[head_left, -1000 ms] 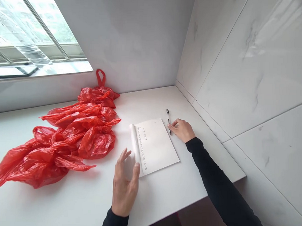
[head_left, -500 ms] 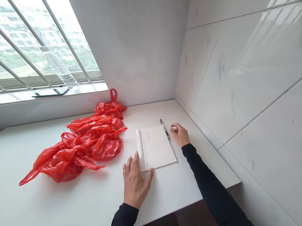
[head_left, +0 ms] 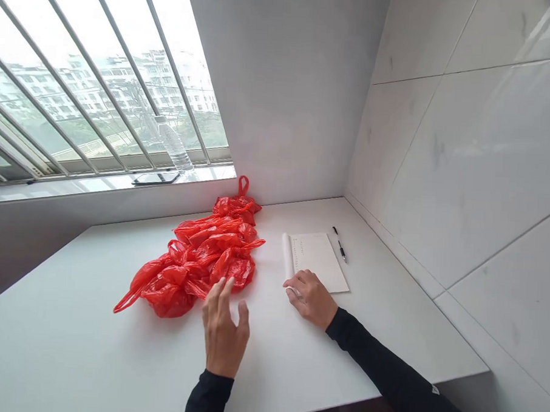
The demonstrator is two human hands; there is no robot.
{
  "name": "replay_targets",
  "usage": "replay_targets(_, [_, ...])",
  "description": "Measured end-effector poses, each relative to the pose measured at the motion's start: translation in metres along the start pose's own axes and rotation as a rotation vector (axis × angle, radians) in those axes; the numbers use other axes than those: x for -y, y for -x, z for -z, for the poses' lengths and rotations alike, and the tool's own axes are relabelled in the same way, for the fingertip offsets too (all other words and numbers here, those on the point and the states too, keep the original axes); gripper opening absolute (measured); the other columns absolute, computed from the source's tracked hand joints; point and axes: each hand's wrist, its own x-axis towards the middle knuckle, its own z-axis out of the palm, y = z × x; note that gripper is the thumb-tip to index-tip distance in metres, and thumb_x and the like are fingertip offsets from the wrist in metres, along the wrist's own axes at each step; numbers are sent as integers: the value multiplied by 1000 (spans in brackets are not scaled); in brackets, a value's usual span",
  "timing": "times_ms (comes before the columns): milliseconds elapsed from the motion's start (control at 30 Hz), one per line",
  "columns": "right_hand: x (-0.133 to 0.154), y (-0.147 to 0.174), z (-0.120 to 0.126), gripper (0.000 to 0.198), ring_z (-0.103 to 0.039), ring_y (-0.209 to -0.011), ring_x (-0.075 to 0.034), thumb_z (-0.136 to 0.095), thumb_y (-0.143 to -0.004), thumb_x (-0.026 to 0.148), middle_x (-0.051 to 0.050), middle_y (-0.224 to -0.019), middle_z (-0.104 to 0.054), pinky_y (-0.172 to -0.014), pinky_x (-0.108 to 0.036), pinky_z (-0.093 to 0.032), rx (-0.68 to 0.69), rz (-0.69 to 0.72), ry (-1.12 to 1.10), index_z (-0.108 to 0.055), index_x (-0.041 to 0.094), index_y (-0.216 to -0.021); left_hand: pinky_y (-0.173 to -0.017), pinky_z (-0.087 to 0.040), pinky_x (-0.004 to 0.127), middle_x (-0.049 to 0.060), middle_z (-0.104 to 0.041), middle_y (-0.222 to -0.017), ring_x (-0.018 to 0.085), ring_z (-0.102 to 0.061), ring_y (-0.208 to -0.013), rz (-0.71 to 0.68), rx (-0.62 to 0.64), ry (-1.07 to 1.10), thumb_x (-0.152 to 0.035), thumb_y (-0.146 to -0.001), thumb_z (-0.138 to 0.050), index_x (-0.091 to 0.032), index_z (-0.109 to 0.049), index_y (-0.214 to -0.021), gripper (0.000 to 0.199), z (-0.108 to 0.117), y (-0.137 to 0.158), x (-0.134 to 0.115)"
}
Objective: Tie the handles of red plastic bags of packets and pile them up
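A white notepad (head_left: 321,256) with lines of small writing lies on the table, its cover rolled back along the left edge. My right hand (head_left: 311,299) is at its lower left corner, fingers curled and closed on the pad there. Part of that corner is hidden behind the hand. My left hand (head_left: 225,328) is open with fingers spread, holding nothing. It is just in front of several knotted red plastic bags (head_left: 171,292), whose contents are hidden. To the right of the notepad, a black and clear pen (head_left: 339,245) rests on the table.
The white table (head_left: 90,368) meets a grey wall at the back and a tiled wall (head_left: 477,178) on the right. On the sill of the barred window stand a clear plastic bottle (head_left: 175,144) and a flat dark-edged device (head_left: 156,178).
My right hand has moved from beside the pen to the notepad's lower left corner. My left hand has left the notepad, toward the bags. The pen now lies apart from the pad. My view has shifted left.
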Motion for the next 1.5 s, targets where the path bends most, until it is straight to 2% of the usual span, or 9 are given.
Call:
replay_targets(167, [20, -30, -34, 22, -59, -101, -24, -48, -99, 24, -9, -108, -66, -96, -40, -49, -70, -35, -19, -64, 19, -113, -118, -27, 62, 14, -55, -143, 36, -37, -144, 34, 19, -90, -27, -96, -49, -24, -42, -147, 52, 19, 7, 51])
replay_targets(333, [43, -67, -86, 49, -54, -120, -29, -55, -95, 34, -13, -132, -59, -104, -46, -45, -82, -65, -31, -49, 19, -141, -117, -35, 56, 7, -68, -128, 29, -54, -132, -82, 171, 5, -23, -97, -47, -24, -51, -140, 43, 9, 27, 53])
replay_targets(467, [45, -76, -106, 63, -55, -115, -33, -64, -83, 31, -16, -125, -61, -104, -52, -43, -78, -195, -118, -49, 16, -142, -112, -42, 53, 8, -66, -129, 29, -57, -127, -50, 54, 35, -21, -96, -48, -25, -57, -135, 39, 22, 34, 60])
replay_targets(633, [36, -72, -85, 37, -60, -96, -25, -52, -78, 17, -10, -103, -67, -89, -39, -51, -106, -235, -195, -65, 16, -112, -103, -48, 49, 9, -67, -119, 28, -60, -112, 26, -117, 37, -18, -95, -51, -25, -63, -125, 33, 32, 29, 66])
replay_targets(800, [29, -68, -59, 18, -60, -88, -21, -48, -85, 23, -4, -85, -66, -82, -32, -49, -101, -248, -241, -63, 20, -75, -94, -52, 41, 11, -68, -114, 24, -62, -107, -38, -161, 152, -15, -97, -46, -20, -64, -123, 31, -3, 4, 54])
replay_targets(1000, [22, -67, -58, 17, -59, -77, -19, -60, -86, 34, -1, -81, -68, -74, -31, -48, -53, -275, -235, -69, 21, -91, -88, -54, 36, 7, -75, -106, 21, -69, -94, -101, -86, 194, -15, -95, -50, -19, -67, -120, 30, -38, -16, 40])
replay_targets(1133, [14, -71, -51, 16, -58, -93, -23, -52, -87, 25, -6, -94, -68, -88, -38, -46, -132, -275, -218, -66, 20, -91, -82, -54, 30, 6, -76, -98, 19, -70, -88, -75, -125, 213, -17, -96, -49, -20, -68, -116, 28, -29, -19, 39])
replay_targets(1300, [19, -71, -46, 13, -56, -101, -24, -56, -88, 33, -6, -99, -65, -98, -40, -43, -179, -267, -241, -63, 22, -90, -110, -39, 48, 10, -72, -117, 31, -59, -118, -54, -3, 184, -24, -88, -60, -23, -68, -123, 35, -26, -52, 43])
replay_targets(1500, [16, -76, -26, 24, -60, -93, -21, -53, -91, 40, -5, -92, -65, -94, -38, -46, -265, -335, -339, -50, 22, -75, -89, -50, 40, 5, -74, -85, 24, -66, -83, 90, 30, 238, -35, -90, -58, -22, -70, -88, 18, -9, -80, 64])
